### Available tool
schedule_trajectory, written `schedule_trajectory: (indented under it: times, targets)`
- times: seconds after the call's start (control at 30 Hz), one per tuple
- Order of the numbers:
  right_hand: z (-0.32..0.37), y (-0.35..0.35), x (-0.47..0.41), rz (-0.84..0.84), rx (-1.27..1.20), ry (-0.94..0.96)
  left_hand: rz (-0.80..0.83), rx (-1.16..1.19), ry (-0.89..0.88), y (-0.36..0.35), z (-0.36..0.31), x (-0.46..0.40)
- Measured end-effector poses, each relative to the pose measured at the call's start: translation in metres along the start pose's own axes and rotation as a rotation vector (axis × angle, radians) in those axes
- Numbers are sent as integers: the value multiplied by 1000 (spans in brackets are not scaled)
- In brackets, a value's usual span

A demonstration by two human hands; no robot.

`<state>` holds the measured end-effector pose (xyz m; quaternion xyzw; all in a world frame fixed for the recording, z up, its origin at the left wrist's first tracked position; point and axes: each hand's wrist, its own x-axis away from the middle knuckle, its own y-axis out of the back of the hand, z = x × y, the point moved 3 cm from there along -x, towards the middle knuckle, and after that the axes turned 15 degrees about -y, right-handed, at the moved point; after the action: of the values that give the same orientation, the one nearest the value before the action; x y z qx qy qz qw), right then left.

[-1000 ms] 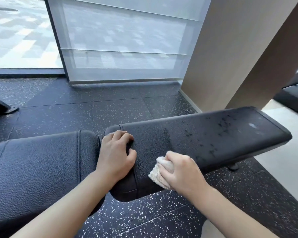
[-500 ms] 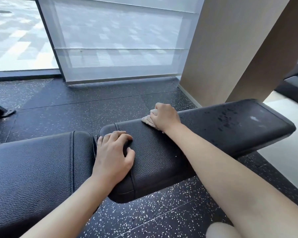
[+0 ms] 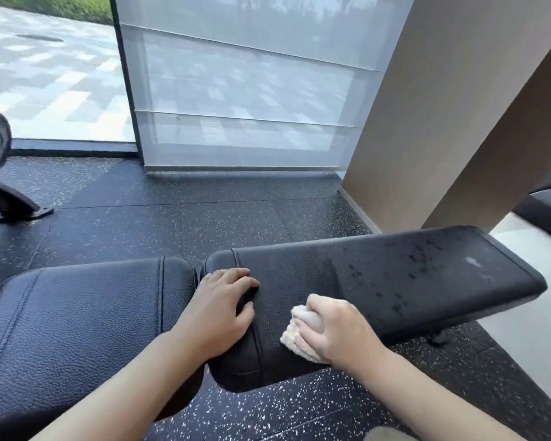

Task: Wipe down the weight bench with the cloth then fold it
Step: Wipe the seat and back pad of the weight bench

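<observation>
Speckled gym floor [image 3: 204, 218]; bench [image 3: 395, 281]. Left hand [image 3: 218, 310] spread, bracing. Right hand [image 3: 337, 329] clutches cloth [image 3: 295, 337]. Risk: droplets [image 3: 417, 259] at 2 o'clock get missed.

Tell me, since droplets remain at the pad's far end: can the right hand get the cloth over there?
Probably yes. The right hand grips the cloth on the bench pad, and nothing lies between it and the droplets.
</observation>
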<state>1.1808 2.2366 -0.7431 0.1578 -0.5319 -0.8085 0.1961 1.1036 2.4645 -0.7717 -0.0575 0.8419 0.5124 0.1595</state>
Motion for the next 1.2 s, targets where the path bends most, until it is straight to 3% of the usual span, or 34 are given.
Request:
schedule_trajectory:
  times: [0.17, 0.33, 0.5, 0.67, 0.77, 0.87, 1.03, 1.2]
  targets:
    - [-34, 10, -49, -130, 45, -167, 76, -70, -84, 19, 8, 22]
    - [21, -11, -143, -132, 72, -264, -9, -120, 3, 36, 27, 55]
    - [99, -41, -171, -27, 66, -190, -73, -128, -3, 38, 27, 63]
    - [128, -39, -109, 66, 18, -8, -126, -124, 36, 37, 29, 58]
    - [117, -40, -46, 70, -6, 160, -118, -132, 8, 35, 26, 52]
    - [75, -30, -6, 78, -20, 197, -106, -131, -6, 35, 25, 47]
    - [-3, -1, -31, -44, -24, -1, -80, -108, -17, 31, 20, 42]
    - [-15, 5, -127, -146, 60, -211, -65, -79, -43, 25, 9, 34]
